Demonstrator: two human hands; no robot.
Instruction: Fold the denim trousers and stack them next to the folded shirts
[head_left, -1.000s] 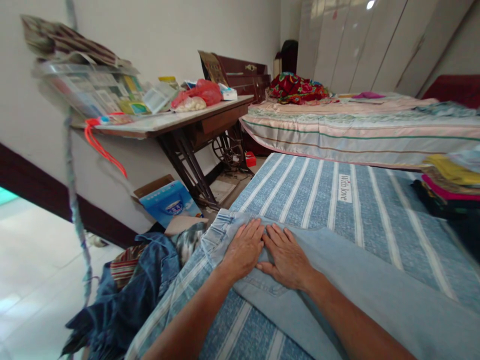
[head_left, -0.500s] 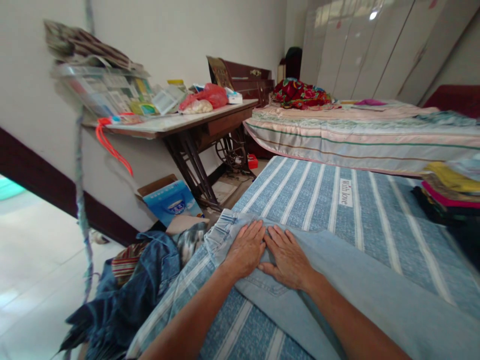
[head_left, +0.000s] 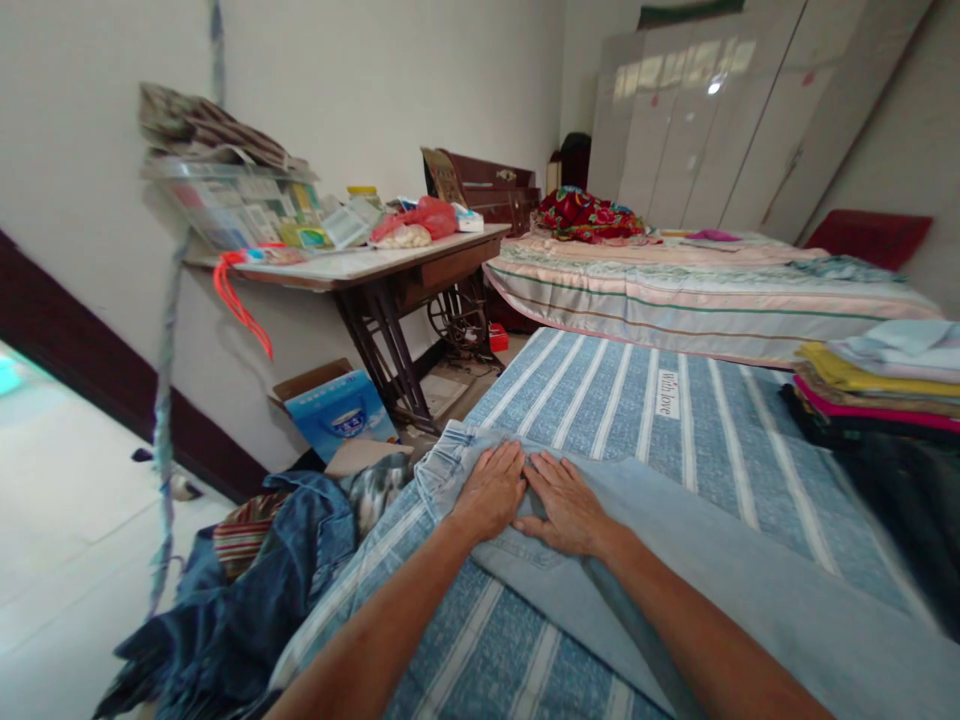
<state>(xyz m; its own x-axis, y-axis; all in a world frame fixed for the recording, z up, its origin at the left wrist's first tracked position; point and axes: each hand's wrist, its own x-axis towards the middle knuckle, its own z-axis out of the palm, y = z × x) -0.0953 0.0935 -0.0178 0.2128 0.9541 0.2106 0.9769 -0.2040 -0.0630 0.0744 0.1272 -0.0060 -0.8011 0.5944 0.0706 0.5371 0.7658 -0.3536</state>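
Light blue jeans (head_left: pixel 697 540) lie on a striped blue bed cover (head_left: pixel 555 395), their gathered elastic waistband (head_left: pixel 441 462) at the left edge. My left hand (head_left: pixel 491 490) rests flat on the jeans just below the waistband, fingers stretched out. Beside it my right hand (head_left: pixel 564 505) also presses flat on the denim, its thumb apart and its fingertips close to the left hand. Nothing is gripped by either hand. The fabric under both palms is hidden.
Folded clothes (head_left: pixel 877 385) are stacked at the right. Dark jeans and other garments (head_left: pixel 277 560) heap at the left below the bed edge. A sewing-machine table (head_left: pixel 420 262) and a blue cardboard box (head_left: pixel 341 410) stand by the wall; another bed (head_left: pixel 675 290) lies behind.
The camera view has shifted slightly to the right, showing more of the folded stack. Both hands stay flat at about the same place on the jeans.
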